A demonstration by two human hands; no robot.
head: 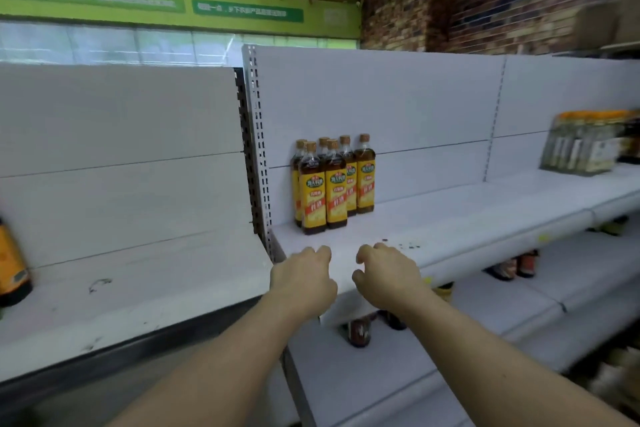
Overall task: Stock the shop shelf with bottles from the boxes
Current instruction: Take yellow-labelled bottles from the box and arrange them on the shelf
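Six dark-brown glass bottles with orange caps and yellow labels (pixel 335 185), reading "料酒", stand clustered at the white metal shelf's (pixel 467 215) left rear corner. Above its front edge, the left hand (pixel 304 276) and right hand (pixel 385 274) hover loosely curled, holding nothing.

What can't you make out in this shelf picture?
All in the head view.
Lower-shelf bottles: tops hidden by the front edge of the upper shelf.
Wrapped bottle pack, right: motion blur, labels unreadable.
Orange bottle, left: cut off by the frame edge.
Green sign: text blurred.
Boxes: none in view.
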